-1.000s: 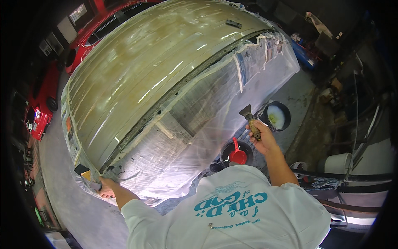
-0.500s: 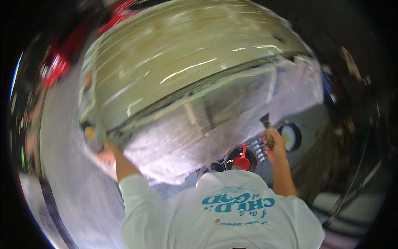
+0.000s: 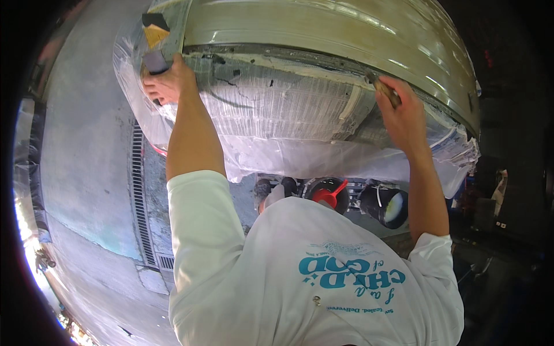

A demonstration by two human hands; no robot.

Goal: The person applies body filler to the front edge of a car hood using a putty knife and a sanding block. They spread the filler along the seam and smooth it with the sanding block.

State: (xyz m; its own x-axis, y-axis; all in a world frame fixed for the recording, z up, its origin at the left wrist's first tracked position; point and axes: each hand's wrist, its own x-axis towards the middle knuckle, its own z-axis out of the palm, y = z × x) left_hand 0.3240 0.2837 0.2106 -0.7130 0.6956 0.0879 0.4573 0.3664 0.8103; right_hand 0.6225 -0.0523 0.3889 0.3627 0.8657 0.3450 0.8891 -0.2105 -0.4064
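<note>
In my right hand is a putty knife with a worn, brownish handle. Its dark blade end meets the lower edge of a glossy olive-tan vehicle panel. My left hand is closed on a flat grey pad at the left corner, against the masking. Just beyond that pad lies a yellow and black piece, whose kind I cannot tell. Newspaper masking with dark specks runs below the panel edge, and clear plastic sheeting hangs under it.
By my feet stand a black bucket with a red dipper and another black bucket holding pale liquid. A slotted floor drain runs along the concrete at left. Dark clutter stands at far right.
The view has turned and come closer over the panel edge. My right hand has brought the putty knife from mid-air up to that edge. My left hand stays by the left corner.
</note>
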